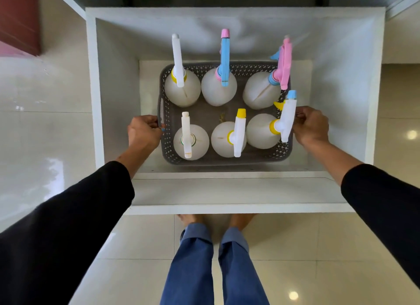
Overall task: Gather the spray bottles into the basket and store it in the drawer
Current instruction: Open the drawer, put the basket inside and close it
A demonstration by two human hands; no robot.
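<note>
A grey perforated basket (225, 160) sat inside the open white drawer (227, 191), down on or just above its floor (which of the two could not be told from above). Six white spray bottles stood upright in it in two rows of three. In the far row, the left bottle (181, 90) had a white sprayer with a yellow collar, the middle bottle (217, 90) a blue sprayer with a pink nozzle, and the right bottle (259, 93) a pink sprayer with a blue collar. In the near row, the left bottle (200, 143) carried a plain white sprayer, the middle one (221, 139) a white sprayer with a yellow nozzle, and the right one (261, 131) a white sprayer with a blue nozzle and a yellow trigger. The left hand (143, 133) was closed in a grip on the basket's left handle, and the right hand (310, 128) was closed on the basket's right edge, its grip partly hidden behind the nearest sprayer. Both arms wore black sleeves. Below the drawer's near front, blue trouser legs (213, 266) and bare feet stood on the pale tiled floor (318, 259).
</note>
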